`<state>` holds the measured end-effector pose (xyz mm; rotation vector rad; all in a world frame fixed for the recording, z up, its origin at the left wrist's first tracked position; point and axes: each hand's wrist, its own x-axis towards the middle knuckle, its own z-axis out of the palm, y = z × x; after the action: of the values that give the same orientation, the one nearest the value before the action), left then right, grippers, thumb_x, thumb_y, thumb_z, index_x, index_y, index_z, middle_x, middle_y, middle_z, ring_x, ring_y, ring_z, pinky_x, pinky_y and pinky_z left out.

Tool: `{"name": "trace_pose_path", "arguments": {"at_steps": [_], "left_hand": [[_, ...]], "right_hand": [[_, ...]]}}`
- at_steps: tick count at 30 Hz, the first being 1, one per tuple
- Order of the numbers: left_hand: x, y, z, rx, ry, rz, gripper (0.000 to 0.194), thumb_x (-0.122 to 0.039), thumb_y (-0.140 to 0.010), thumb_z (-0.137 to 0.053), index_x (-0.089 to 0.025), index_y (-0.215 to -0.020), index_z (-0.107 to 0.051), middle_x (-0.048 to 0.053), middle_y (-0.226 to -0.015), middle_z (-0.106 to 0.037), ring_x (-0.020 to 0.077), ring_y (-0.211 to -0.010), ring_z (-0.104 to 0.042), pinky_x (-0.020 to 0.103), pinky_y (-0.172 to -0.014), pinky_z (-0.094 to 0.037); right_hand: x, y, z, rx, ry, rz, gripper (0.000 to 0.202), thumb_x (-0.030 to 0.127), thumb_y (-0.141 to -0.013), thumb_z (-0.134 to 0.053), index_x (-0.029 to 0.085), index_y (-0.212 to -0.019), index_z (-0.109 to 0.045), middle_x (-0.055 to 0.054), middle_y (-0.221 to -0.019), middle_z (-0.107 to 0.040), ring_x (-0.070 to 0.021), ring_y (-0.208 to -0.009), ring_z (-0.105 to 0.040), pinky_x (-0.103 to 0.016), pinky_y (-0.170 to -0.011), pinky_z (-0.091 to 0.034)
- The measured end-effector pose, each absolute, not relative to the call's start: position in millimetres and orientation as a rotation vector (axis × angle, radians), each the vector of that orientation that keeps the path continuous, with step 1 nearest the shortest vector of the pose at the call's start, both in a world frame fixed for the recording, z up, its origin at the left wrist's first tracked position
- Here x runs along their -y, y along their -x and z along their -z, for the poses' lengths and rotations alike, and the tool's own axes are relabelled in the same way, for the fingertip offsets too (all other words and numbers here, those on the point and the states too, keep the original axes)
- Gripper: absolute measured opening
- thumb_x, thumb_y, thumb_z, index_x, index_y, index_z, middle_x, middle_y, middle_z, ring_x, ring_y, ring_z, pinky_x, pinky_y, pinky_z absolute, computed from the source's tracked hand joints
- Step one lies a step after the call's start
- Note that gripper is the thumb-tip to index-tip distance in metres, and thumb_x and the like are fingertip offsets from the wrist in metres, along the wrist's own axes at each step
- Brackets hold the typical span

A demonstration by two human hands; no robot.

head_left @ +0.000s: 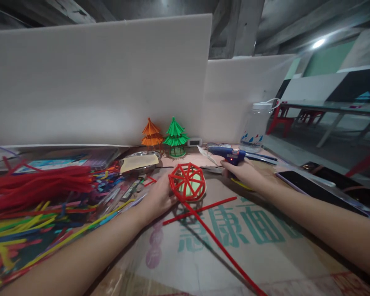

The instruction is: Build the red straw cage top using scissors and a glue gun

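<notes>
In my left hand point(162, 191) is a red pipe-cleaner frame point(187, 181), rounded with spokes meeting at its middle. Something pale green and round shows through the spokes. From the frame a long red pipe cleaner point(223, 246) trails down toward me, passing over a shorter red pipe cleaner point(216, 203) on the cardboard. My right hand point(237, 170) is closed around the handle of a blue glue gun point(226, 153), whose nozzle points left and whose small red light is lit. The fingers of my left hand are partly hidden behind the frame.
Orange point(151, 133) and green pipe-cleaner trees point(175, 137) stand by the white partition point(95, 82). At left lie red pipe cleaners point(40, 185) and many coloured pieces. A clear bottle point(253, 127) stands at back right, a dark phone point(314, 191) nearer. Printed cardboard point(234, 259) covers the table.
</notes>
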<state>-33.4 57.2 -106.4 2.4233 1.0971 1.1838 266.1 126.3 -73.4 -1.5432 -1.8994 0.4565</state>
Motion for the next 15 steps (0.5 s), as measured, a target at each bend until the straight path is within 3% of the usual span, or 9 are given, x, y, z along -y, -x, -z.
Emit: {"name": "trace_pose_path", "arguments": {"at_steps": [3,6,9,12,15], "left_hand": [[-57,32,106,-1.123,-2.424,-1.128,0.050,-0.024,-0.086,-0.066,-0.023,-0.134,-0.052,0.013,-0.135,-0.060,0.0297,-0.125,-0.057,0.049,-0.106,-0.049],[-57,34,109,-1.229,-2.431,-1.076,0.050,-0.022,-0.085,-0.065,-0.020,-0.133,-0.050,0.014,-0.128,-0.063,0.0295,-0.117,-0.062,0.048,-0.100,-0.052],[-58,36,112,-1.273,-2.430,-1.031,0.049,-0.022,-0.084,-0.064,-0.018,-0.131,-0.049,0.012,-0.119,-0.065,0.0259,-0.103,-0.065,0.044,-0.093,-0.055],[-59,36,114,-1.263,-2.420,-1.025,0.052,-0.022,-0.084,-0.063,-0.019,-0.133,-0.047,0.012,-0.120,-0.065,0.0246,-0.101,-0.065,0.043,-0.092,-0.055],[-59,35,114,-1.251,-2.411,-1.035,0.050,-0.021,-0.084,-0.063,-0.018,-0.131,-0.048,0.012,-0.120,-0.064,0.0251,-0.102,-0.065,0.043,-0.093,-0.054]], "right_hand": [[-113,-266,73,1.893,1.565,-0.503,0.042,0.044,-0.090,-0.052,0.021,-0.059,-0.067,-0.007,-0.061,-0.071,-0.0239,-0.062,-0.068,-0.032,-0.062,-0.051],[-109,-262,72,1.881,1.548,-0.572,0.028,0.035,-0.090,-0.052,0.019,-0.089,-0.076,-0.004,-0.056,-0.069,-0.0235,-0.059,-0.069,-0.030,-0.056,-0.051],[-111,-256,72,1.876,1.507,-0.647,0.031,0.025,-0.088,-0.050,0.017,-0.108,-0.073,-0.006,-0.068,-0.074,-0.0221,-0.066,-0.072,-0.028,-0.058,-0.054],[-123,-247,70,1.916,1.458,-0.697,0.031,0.023,-0.088,-0.053,0.016,-0.110,-0.072,-0.009,-0.088,-0.078,-0.0202,-0.074,-0.073,-0.026,-0.062,-0.055],[-147,-239,62,1.988,1.466,-0.693,0.027,0.030,-0.088,-0.058,0.015,-0.104,-0.073,-0.008,-0.081,-0.077,-0.0203,-0.075,-0.071,-0.025,-0.063,-0.053]]}}
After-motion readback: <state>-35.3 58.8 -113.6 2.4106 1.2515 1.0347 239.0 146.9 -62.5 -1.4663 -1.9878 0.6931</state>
